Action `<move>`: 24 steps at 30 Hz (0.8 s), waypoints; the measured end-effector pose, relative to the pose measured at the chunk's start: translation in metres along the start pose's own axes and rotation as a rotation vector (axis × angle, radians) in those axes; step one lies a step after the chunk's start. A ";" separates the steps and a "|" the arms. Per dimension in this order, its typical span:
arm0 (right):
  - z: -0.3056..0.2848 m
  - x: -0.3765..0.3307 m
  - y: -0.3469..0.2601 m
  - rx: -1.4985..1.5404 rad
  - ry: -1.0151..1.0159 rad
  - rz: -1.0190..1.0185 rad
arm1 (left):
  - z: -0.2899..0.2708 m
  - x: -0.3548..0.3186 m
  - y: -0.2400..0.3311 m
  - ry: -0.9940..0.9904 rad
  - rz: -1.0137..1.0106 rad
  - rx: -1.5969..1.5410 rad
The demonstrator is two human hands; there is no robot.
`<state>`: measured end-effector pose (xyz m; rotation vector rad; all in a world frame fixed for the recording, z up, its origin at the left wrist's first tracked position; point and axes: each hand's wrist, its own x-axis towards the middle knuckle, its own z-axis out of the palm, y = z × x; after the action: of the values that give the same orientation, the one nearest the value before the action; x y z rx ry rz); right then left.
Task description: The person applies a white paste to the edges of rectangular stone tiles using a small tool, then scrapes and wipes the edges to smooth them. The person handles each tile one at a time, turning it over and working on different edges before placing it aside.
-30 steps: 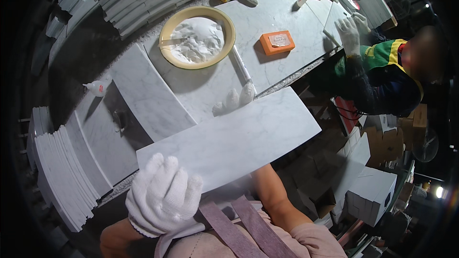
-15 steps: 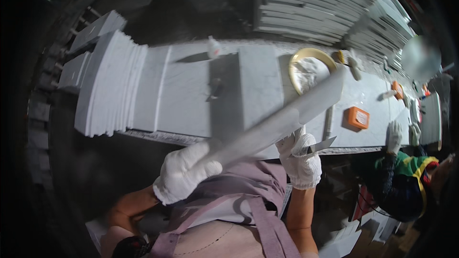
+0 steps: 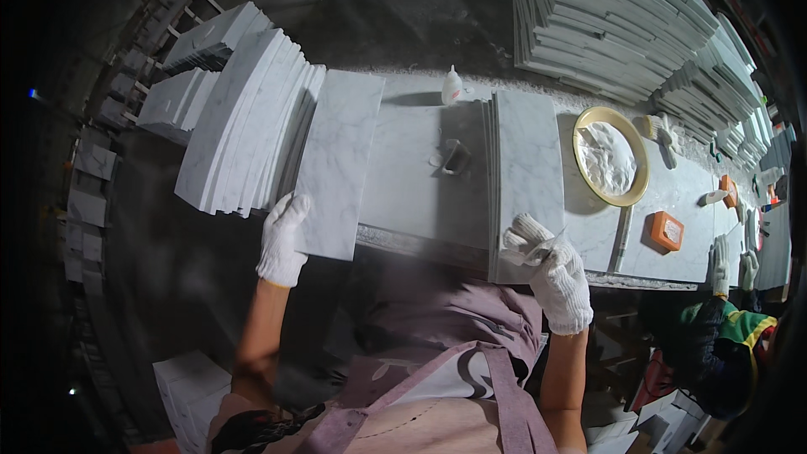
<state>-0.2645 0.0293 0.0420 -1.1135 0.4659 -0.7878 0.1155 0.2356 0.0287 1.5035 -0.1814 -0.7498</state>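
My left hand (image 3: 284, 242), in a white knitted glove, grips the near left edge of a grey-veined white marble tile (image 3: 340, 160). That tile rests at the right end of a row of similar tiles (image 3: 244, 118). My right hand (image 3: 561, 286), gloved too, is closed around a small thin blade (image 3: 548, 245) seen almost edge-on. It sits at the near end of a stack of marble tiles (image 3: 531, 160), its fingers over the top tile; whether they touch it I cannot tell. The blade's handle is hidden in the glove.
A white bottle (image 3: 452, 87) stands at the table's back. Right of the stack are a yellow-rimmed bowl of white powder (image 3: 609, 160), an orange box (image 3: 667, 231) and a flat strip (image 3: 623, 240). A co-worker (image 3: 714, 345) is at the right. Tall slab stacks (image 3: 614, 25) rise behind.
The tile that was tilted in front of me has moved left to the row, with my left hand still on it. My right hand has gone to the stack, keeping the blade. The view has shifted.
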 end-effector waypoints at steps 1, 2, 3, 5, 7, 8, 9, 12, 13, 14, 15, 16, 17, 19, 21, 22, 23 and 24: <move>-0.003 -0.003 0.002 0.012 0.026 0.081 | -0.006 0.012 -0.005 0.028 -0.012 0.020; -0.005 -0.005 0.004 0.013 0.054 0.136 | -0.011 0.024 -0.009 0.054 -0.013 0.051; -0.006 -0.007 0.005 -0.013 0.091 0.191 | -0.015 0.034 -0.013 0.049 -0.018 0.038; -0.007 -0.008 0.011 0.060 0.065 0.141 | -0.019 0.051 -0.018 0.041 0.003 0.049; -0.009 -0.009 0.017 0.125 0.045 0.057 | -0.020 0.063 -0.020 0.022 -0.039 -0.040; -0.010 -0.009 0.020 0.142 0.049 0.074 | -0.020 0.069 -0.020 0.036 -0.056 -0.060; -0.013 -0.008 0.023 0.156 0.040 0.082 | -0.020 0.073 -0.019 -0.006 -0.059 -0.109; -0.026 -0.010 0.030 0.185 0.074 0.191 | -0.021 0.082 -0.020 -0.039 -0.058 -0.156; -0.031 -0.010 0.033 0.229 0.076 0.213 | -0.022 0.084 -0.021 -0.032 -0.051 -0.142; -0.035 -0.010 0.036 0.274 0.079 0.234 | -0.024 0.086 -0.023 -0.043 -0.038 -0.129; -0.038 -0.010 0.040 0.355 0.059 0.226 | -0.025 0.088 -0.025 -0.010 -0.045 -0.109; -0.040 -0.012 0.042 0.406 0.073 0.228 | -0.026 0.089 -0.027 0.004 -0.043 -0.089; -0.041 -0.013 0.044 0.457 0.087 0.231 | -0.027 0.090 -0.029 0.021 -0.031 -0.070; -0.043 -0.018 0.045 0.455 0.154 0.249 | -0.027 0.090 -0.033 0.045 0.033 -0.034; -0.047 -0.024 0.047 0.375 0.167 0.249 | -0.024 0.086 -0.034 0.057 0.080 -0.004; -0.050 -0.025 0.049 0.369 0.169 0.250 | -0.021 0.082 -0.033 0.057 0.090 0.010; -0.053 -0.027 0.051 0.362 0.171 0.252 | -0.018 0.075 -0.032 0.062 0.106 0.059; -0.057 -0.027 0.056 0.406 0.178 0.259 | -0.015 0.066 -0.031 0.008 0.119 0.027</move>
<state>-0.3032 0.0274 -0.0329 -0.5946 0.5577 -0.7154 0.1643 0.2148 -0.0236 1.5073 -0.2741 -0.6482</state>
